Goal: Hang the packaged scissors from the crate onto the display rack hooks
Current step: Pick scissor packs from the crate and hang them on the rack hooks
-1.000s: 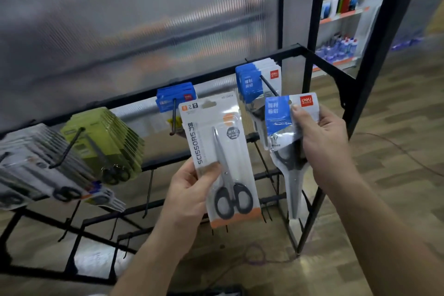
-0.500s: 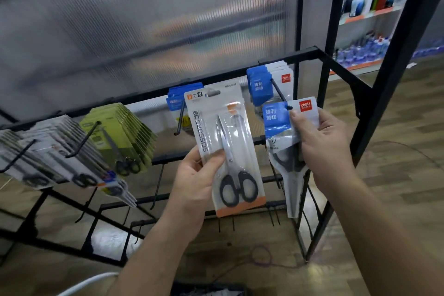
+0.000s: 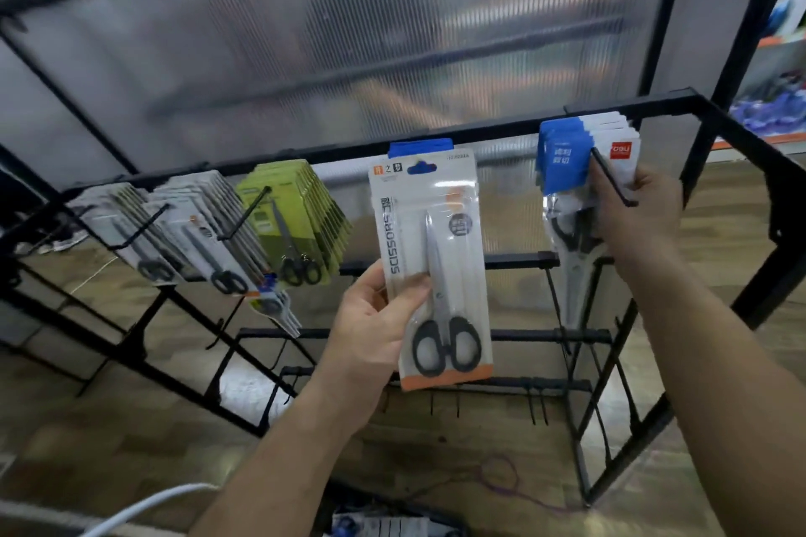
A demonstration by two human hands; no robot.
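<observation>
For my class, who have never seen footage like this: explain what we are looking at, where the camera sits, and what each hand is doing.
The camera is worn on a person's head, looking down at two bare hands; no machine is involved. In front stands a black display rack with hooks. The left hand holds a white scissors pack upright, off any hook. The right hand grips a blue-topped pack at the far right hook, where similar packs hang. To the left hang yellow-green packs and grey packs.
</observation>
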